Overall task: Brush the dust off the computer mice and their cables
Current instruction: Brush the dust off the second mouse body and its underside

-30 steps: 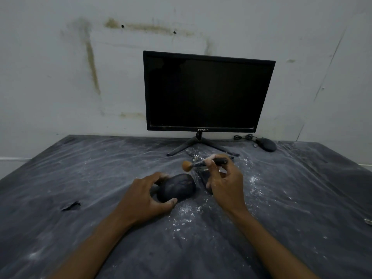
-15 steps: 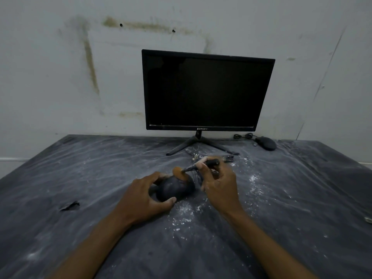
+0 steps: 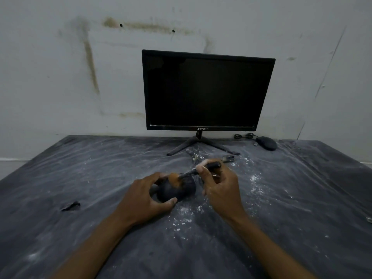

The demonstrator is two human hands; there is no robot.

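Fingers (image 3: pixel 201 170) curled round brush (image 3: pixel 193 172)

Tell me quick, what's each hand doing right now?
Left hand: closed around the mouse, steadying it on the table.
Right hand: closed on the brush, bristles on the mouse's top.

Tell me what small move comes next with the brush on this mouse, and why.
Probably sweep the brush across the top of the mouse toward its near end. The right hand has the bristles on the mouse's far upper side, the left hand grips it steady, and the rest of its shell looks unbrushed.
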